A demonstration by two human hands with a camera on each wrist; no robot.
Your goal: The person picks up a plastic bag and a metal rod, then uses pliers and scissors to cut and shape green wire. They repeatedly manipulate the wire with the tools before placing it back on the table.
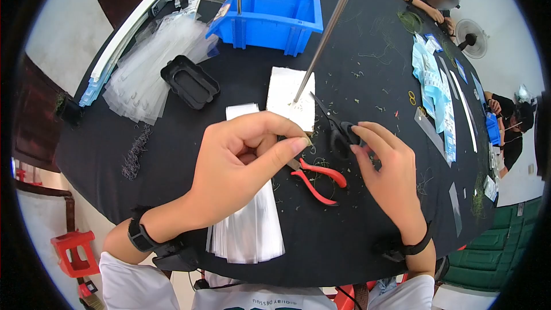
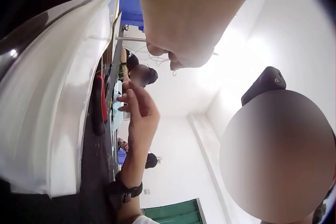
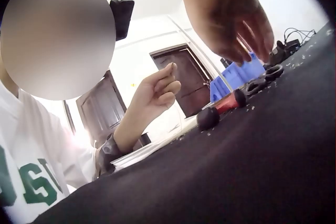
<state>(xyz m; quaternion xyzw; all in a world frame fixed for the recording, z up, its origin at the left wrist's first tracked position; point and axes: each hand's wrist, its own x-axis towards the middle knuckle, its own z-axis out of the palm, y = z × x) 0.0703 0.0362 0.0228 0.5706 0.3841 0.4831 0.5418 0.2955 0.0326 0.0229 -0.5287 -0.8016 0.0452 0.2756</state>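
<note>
In the head view the left hand [image 1: 241,166] pinches a tiny item between thumb and index fingertips; a thin curved bit [image 1: 313,149] shows just below, too small to identify. The right hand [image 1: 387,175] is bent over the handles of black scissors [image 1: 340,136], its fingertips close beside one ring. In the right wrist view the right hand [image 3: 231,19] hangs above the scissors rings [image 3: 273,71]; whether it touches them I cannot tell. Red-handled pliers [image 1: 321,179] lie between the hands. Clear plastic strips [image 1: 247,224] lie partly under the left hand, near a white block [image 1: 290,89].
A blue bin [image 1: 275,20] stands at the back, with a metal rod [image 1: 333,23] slanting down to the white block. More clear strips [image 1: 152,63] and a black tray [image 1: 190,82] lie at left. Blue packaging [image 1: 433,92] lies at right. Two people sit beyond the table's right side.
</note>
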